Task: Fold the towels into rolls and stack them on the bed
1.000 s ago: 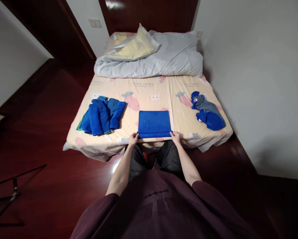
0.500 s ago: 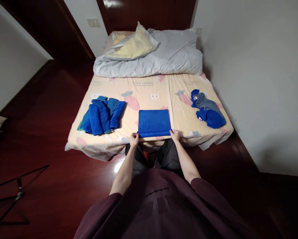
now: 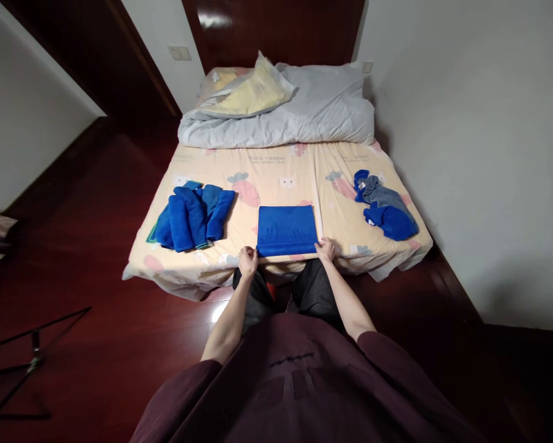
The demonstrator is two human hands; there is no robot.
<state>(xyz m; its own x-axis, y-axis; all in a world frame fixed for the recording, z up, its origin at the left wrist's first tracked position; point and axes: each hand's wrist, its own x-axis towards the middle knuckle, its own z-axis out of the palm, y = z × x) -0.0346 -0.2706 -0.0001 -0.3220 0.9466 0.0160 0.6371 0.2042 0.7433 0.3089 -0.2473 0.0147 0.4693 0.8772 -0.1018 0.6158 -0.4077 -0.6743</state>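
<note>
A blue towel (image 3: pixel 287 226) lies flat near the front edge of the bed, with a narrow folded strip along its near side. My left hand (image 3: pixel 248 261) pinches the near left corner of that strip. At the near right corner, my right hand (image 3: pixel 325 250) grips the other end between thumb and fingers. Several rolled blue towels (image 3: pixel 191 215) rest in a heap to the left. A crumpled blue and grey-blue pile of cloths (image 3: pixel 387 206) sits to the right, with small white tags showing.
The bed (image 3: pixel 276 178) has a pale carrot-print sheet. A grey quilt (image 3: pixel 322 104) and a yellow pillow (image 3: pixel 255 92) lie at its head. A black metal stand (image 3: pixel 35 354) is on the dark red floor at left. A white wall (image 3: pixel 480 154) runs along the right.
Both hands keep their hold on the towel's near corners, and the towel looks much the same. The whole view has shifted slightly, with the bed a little lower in the picture.
</note>
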